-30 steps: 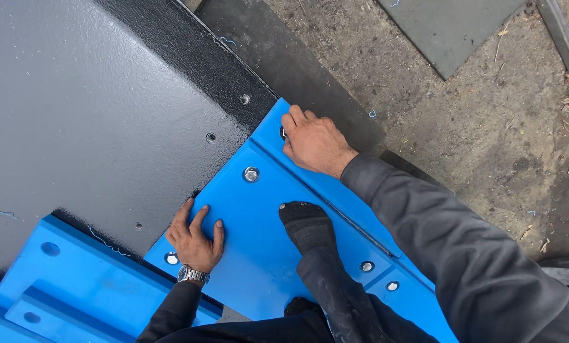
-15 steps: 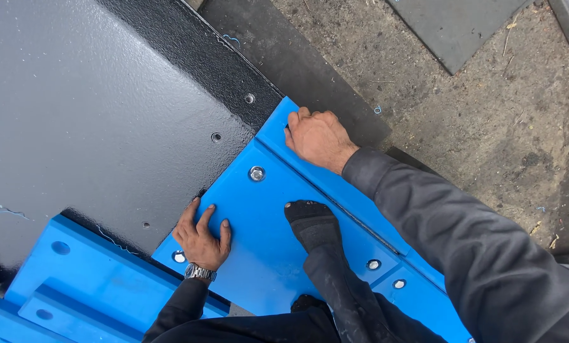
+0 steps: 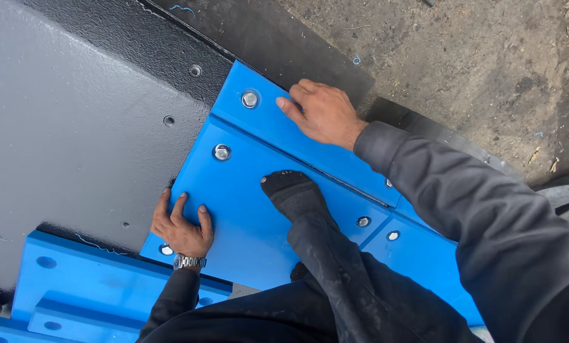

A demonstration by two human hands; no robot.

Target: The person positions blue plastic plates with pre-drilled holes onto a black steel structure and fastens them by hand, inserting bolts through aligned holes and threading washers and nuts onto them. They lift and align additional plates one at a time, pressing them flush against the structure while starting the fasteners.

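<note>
Slid a little down the upper blue strip since half a second ago: right hand, now clear of the corner bolt that it covered. Otherwise little change.

Underneath everything, lies broad and tilted: grey textured plate, with bare ground beyond. Over its lower right part sits the large blue panel, the strip butted along its upper edge, and another blue block apart at lower left.

Pins the panel's middle: foot in a black sock. Presses flat near the panel's lower left corner: left hand, fingers spread, clamped on nothing. Lies palm-down on the strip likewise, gripping nothing: right hand.

Already seated: second bolt in the panel's top corner, plus smaller ones further along. Still open in the plate: empty holes.

Judged from this, to hold well: keep weight on the foot, spread pressure through both palms rather than fingertips, hold the seam between strip and panel closed, and keep fingers away from bolt heads and edges.
</note>
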